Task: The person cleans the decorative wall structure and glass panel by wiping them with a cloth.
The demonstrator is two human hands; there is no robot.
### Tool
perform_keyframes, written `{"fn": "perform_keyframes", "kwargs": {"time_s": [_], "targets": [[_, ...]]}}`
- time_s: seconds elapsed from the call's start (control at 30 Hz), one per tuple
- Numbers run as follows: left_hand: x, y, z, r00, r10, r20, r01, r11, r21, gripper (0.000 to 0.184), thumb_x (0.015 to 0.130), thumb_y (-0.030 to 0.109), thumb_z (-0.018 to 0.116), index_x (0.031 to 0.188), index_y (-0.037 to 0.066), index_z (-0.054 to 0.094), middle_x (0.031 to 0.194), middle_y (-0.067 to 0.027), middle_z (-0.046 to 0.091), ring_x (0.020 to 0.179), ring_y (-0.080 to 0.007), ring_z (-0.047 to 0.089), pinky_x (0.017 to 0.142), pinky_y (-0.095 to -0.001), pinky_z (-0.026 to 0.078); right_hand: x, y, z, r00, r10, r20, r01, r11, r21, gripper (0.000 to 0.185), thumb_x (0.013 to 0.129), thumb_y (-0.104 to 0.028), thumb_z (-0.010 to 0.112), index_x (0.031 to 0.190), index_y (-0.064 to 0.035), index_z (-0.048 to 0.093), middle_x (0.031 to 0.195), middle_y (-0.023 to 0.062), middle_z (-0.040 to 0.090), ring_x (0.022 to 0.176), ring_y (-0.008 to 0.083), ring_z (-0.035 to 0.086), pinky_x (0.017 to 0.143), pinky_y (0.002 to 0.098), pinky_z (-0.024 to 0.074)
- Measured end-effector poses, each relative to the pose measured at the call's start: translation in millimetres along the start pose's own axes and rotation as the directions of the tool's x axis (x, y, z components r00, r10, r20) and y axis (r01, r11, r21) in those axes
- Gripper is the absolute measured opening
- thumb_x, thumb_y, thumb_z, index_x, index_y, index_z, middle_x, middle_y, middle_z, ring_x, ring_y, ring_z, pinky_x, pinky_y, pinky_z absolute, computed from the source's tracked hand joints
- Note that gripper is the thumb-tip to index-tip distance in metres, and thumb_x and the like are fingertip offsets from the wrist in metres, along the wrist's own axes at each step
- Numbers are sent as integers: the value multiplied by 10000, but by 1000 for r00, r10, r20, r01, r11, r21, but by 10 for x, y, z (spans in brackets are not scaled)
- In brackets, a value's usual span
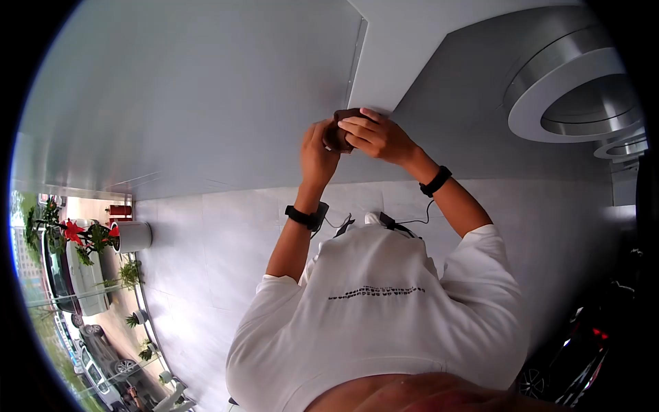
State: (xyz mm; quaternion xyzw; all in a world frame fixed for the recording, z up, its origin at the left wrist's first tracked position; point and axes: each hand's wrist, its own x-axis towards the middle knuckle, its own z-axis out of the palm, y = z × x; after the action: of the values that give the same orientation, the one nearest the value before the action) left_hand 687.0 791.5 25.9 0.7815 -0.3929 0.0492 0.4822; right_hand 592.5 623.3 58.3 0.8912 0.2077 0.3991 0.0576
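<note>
Together, left hand [319, 145] and right hand [379, 137] reach forward, clasping brown item [334, 138].

Item [332, 139] between left hand [316, 145] and right hand [383, 141], planter [135, 236] left

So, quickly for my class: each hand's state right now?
Left hand: closed on a dark brown item.
Right hand: fingers closed over the same item.

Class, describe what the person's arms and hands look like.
The left hand and right hand are ungloved. Each wrist has a black band, the left with a small dark box; thin cables show nearby. White sleeves are short.
</note>
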Motion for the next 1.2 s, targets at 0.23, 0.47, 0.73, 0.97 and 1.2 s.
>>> {"fn": "perform_keyframes", "kwargs": {"time_s": [0.23,0.47,0.73,0.97,1.2], "targets": [[405,823,-250,997,-29,-74,14,981,-191,542,706,-27,730,1221,69,590,1043,-143,620,943,-310,630,798,-348,515,184,225,-463,793,325,-515,-372,928,14,486,647,96,667,1075,-108,560,1010,60,498,860,226,484,719,358,418],[-123,221,43,951,-308,19,299,906,-298,534,738,-66,633,1258,25,554,925,-159,692,835,-293,684,756,-330,524,-533,-250,369,849,507,-148,-495,862,112,371,744,-24,719,1051,-76,517,946,96,547,855,303,555,759,422,440],[-215,301,-331,961,-274,28,223,712,-666,399,879,-88,533,1254,42,575,1096,-110,658,996,-176,639,820,-304,526,-307,-770,886,635,681,364,-657,227,719,460,925,-140,568,1322,13,390,1188,222,561,1037,372,605,848,396,501],[64,-51,-892,958,-96,-271,-72,832,-550,564,772,-183,429,1285,38,507,1114,-81,610,967,-177,623,895,-295,483,676,-598,962,323,235,917,-641,-658,395,593,1019,-468,370,1436,-45,373,1388,104,496,1215,183,529,1022,368,394],[960,-364,-2360,789,153,-595,-484,752,-448,573,913,-47,512,1392,102,236,1342,-75,328,1195,-212,517,949,-325,497,2287,-446,822,662,527,534,-583,-86,808,564,1021,-440,338,1272,20,549,1193,161,645,1119,222,606,1026,341,395]]}}
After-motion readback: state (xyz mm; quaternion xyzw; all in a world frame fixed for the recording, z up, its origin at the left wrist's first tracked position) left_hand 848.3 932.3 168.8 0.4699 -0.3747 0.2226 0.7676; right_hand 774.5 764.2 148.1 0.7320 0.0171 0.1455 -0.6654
